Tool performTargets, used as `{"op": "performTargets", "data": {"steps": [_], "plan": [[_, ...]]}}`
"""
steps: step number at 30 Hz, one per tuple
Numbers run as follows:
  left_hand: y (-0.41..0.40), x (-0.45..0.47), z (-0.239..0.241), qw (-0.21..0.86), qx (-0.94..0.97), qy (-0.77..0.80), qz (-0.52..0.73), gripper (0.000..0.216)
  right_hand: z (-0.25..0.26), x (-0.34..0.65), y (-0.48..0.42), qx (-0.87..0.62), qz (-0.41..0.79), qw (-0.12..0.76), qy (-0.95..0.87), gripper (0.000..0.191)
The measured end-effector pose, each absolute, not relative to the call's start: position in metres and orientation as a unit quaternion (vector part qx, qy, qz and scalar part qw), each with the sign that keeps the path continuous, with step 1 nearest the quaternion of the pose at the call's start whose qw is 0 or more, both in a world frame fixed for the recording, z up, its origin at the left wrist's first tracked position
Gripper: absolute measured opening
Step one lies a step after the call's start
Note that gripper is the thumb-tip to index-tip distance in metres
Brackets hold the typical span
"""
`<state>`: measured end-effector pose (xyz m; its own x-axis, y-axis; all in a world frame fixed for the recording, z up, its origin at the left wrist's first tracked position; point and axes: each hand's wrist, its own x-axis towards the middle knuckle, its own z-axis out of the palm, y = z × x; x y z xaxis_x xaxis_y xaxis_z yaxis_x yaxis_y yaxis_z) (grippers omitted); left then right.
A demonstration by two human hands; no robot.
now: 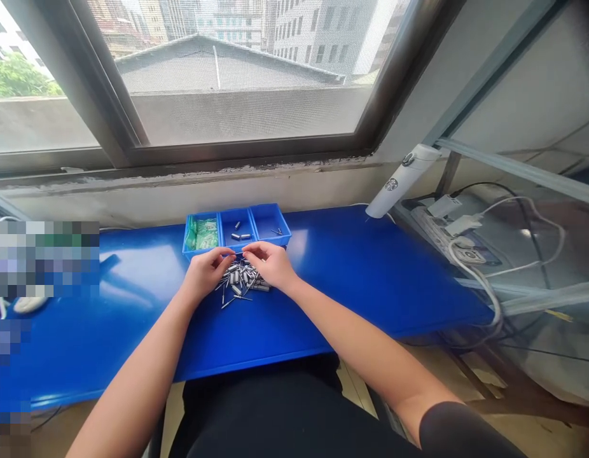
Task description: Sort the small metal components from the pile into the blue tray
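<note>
My left hand (207, 273) and my right hand (271, 262) meet fingertip to fingertip above a heap of small metal parts (236, 278). Both are closed in a pinch; whatever lies between the fingertips is too small to make out. The heap mixes short silvery cylinders and thin pins on the blue table, and my right hand covers part of it. Just beyond the fingers stands a blue three-compartment tray (220, 232). Its left compartment holds a green-tinted plastic bag (203, 234), the middle one a few short cylinders (241, 236), the right one thin pins (277, 231).
The blue table (361, 273) runs below a window. At its back right a white bottle (402, 182) stands near a metal shelf frame. Chargers and a white cable (514, 200) lie right of the table. A blurred-out area covers the left end.
</note>
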<state>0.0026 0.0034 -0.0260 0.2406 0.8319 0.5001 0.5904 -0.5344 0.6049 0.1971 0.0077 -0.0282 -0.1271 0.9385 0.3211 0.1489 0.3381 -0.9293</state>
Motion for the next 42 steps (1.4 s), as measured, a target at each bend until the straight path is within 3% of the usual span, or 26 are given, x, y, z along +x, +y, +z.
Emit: {"op": "performTargets", "data": {"steps": [21,31,42], "plan": [[0.0018,0.0066,-0.026,0.167,0.763,0.462,0.42,0.018,-0.0308,0.1966,0.0071,-0.412,0.39,0.519,-0.639,0.021],[0.0019,0.0068,-0.0242,0.177,0.772,0.472,0.388,0.028,-0.0266,0.1958,0.0052,-0.424,0.375,0.517,-0.642,0.02],[0.0019,0.0058,-0.0265,0.186,0.762,0.46,0.417,0.019,-0.024,0.1957,0.005,-0.425,0.398,0.513,-0.631,0.02]]}}
